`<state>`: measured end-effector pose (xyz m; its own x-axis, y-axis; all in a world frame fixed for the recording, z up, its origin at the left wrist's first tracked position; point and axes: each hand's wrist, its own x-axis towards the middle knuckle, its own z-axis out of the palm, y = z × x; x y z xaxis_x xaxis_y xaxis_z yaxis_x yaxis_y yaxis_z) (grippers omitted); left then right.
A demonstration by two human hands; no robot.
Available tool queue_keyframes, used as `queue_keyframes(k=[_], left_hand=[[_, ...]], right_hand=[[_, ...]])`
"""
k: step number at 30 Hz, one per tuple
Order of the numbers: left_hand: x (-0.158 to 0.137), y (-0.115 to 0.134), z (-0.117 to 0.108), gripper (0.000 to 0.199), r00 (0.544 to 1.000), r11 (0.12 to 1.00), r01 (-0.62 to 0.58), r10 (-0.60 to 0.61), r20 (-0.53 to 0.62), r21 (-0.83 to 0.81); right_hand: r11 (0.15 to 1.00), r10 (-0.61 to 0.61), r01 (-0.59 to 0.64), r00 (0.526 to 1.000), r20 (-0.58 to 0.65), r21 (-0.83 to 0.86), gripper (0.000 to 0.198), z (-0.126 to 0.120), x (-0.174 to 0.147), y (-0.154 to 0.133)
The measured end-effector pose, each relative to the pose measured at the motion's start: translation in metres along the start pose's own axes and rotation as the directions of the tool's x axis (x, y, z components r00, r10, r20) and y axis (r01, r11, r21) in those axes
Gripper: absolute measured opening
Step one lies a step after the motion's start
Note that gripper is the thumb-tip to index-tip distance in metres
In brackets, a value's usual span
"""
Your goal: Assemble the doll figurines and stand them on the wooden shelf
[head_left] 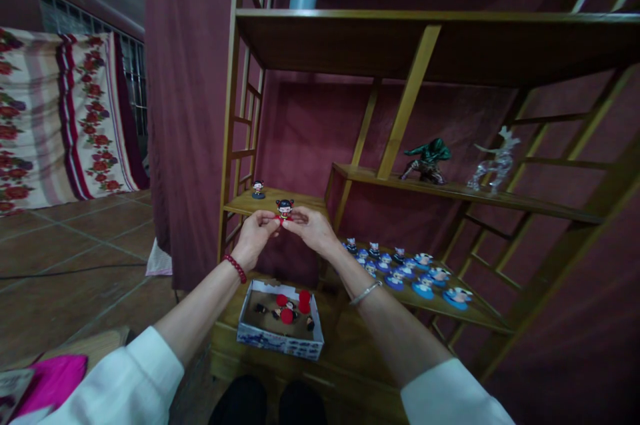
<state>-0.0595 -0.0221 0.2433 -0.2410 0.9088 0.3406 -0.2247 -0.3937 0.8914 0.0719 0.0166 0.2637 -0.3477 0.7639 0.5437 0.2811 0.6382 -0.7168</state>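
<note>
Held forward and angled inward, the left hand (257, 234) and right hand (314, 231) nearly meet, their fingers (294, 227) pinching the figurine (285, 207) upright between them, before the shelf (273, 194), above the box (280, 343).

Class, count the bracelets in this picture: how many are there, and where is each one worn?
2. A red beaded bracelet is around the left wrist; a silver bangle is around the right forearm. More could be hidden under the white sleeves.
</note>
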Motion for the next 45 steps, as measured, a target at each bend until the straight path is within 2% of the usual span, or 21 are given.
queue_keyframes(k=[4, 8, 13, 20, 32, 37, 42, 45], left_hand=[[0.004, 0.001, 0.001, 0.018, 0.999, 0.995, -0.03, 0.034, -0.038, 0.091], [0.01, -0.003, 0.0, 0.016, 0.992, 0.97, -0.105, 0.119, -0.049, 0.219], [0.02, -0.012, -0.006, 0.015, 0.974, 0.902, -0.202, 0.224, -0.016, 0.381], [0.029, -0.016, -0.013, 0.019, 0.962, 0.792, -0.236, 0.271, 0.021, 0.563], [0.035, -0.013, -0.013, 0.026, 0.947, 0.71, -0.291, 0.307, 0.091, 0.642], [0.037, -0.01, -0.012, 0.028, 0.947, 0.671, -0.287, 0.308, 0.095, 0.683], [0.04, -0.006, -0.009, 0.028, 0.956, 0.68, -0.265, 0.278, 0.093, 0.684], [0.042, -0.005, -0.007, 0.029, 0.956, 0.643, -0.265, 0.273, 0.108, 0.718]], right_hand=[[1.0, 0.005, -0.005, 1.0, -0.012, -0.012, 0.026, -0.001, 0.003, 0.0], [1.0, 0.0, 0.0, 1.0, -0.011, -0.003, 0.026, -0.001, 0.007, 0.002], [1.0, -0.014, 0.013, 1.0, -0.011, -0.027, 0.027, -0.001, 0.015, 0.009], [0.999, -0.008, 0.006, 1.0, -0.03, -0.037, 0.028, 0.002, 0.024, 0.019], [0.994, 0.063, -0.069, 0.996, -0.067, -0.082, 0.025, 0.004, 0.036, 0.026], [0.991, 0.065, -0.074, 0.994, -0.087, -0.114, 0.021, 0.005, 0.042, 0.031], [0.977, 0.093, -0.109, 0.991, -0.092, -0.183, 0.021, 0.003, 0.045, 0.027], [0.968, 0.106, -0.126, 0.989, -0.101, -0.217, 0.021, 0.003, 0.046, 0.024]])
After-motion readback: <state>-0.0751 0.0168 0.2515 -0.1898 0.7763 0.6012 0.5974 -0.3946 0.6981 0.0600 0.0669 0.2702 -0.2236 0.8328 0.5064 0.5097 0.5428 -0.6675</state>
